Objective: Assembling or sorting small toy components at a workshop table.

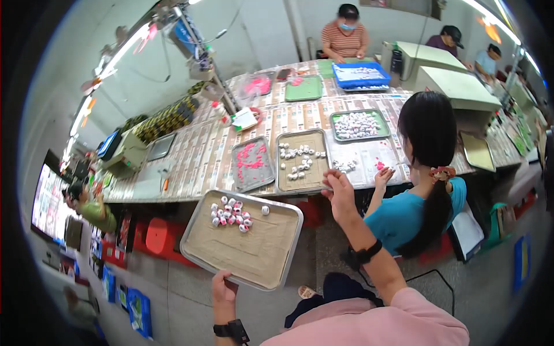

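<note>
My left hand (224,288) grips the near edge of a metal tray (254,266) lined with brown paper, held tilted off the table's front edge. A cluster of small round white-and-pink pieces (232,214) lies toward its far side, and one white piece (265,210) sits apart. My right hand (340,193) is raised at the table's front edge, with its fingers curled in; what they hold, if anything, is too small to make out. Just beyond it, a second lined tray (303,182) on the table bears several white pieces (300,154).
A co-worker in a blue top (381,222) sits close on my right. A tray of pink bits (252,164), a green tray of white pieces (359,126) and a blue bin (360,75) stand on the table. Red stools (158,235) are at the left.
</note>
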The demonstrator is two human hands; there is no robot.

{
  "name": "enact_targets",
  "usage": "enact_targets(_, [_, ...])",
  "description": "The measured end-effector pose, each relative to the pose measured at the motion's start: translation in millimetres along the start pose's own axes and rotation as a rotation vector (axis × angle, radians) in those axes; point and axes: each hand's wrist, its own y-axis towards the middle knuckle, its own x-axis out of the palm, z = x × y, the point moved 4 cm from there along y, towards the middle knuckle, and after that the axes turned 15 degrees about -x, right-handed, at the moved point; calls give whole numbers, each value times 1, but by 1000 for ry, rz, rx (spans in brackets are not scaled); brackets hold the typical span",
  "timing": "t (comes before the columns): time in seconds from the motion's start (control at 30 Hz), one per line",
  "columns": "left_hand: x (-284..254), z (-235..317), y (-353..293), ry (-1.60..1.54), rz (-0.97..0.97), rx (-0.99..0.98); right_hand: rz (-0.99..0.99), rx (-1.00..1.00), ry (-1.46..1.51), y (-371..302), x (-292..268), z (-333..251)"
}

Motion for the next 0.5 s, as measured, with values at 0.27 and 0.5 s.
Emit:
enact_targets(0.27, [59,103,147,119,-153,-98,206,-174,-114,161,29,49])
enact_targets(0.5, [100,133,243,223,-242,-367,318,-238,-206,310,8,121])
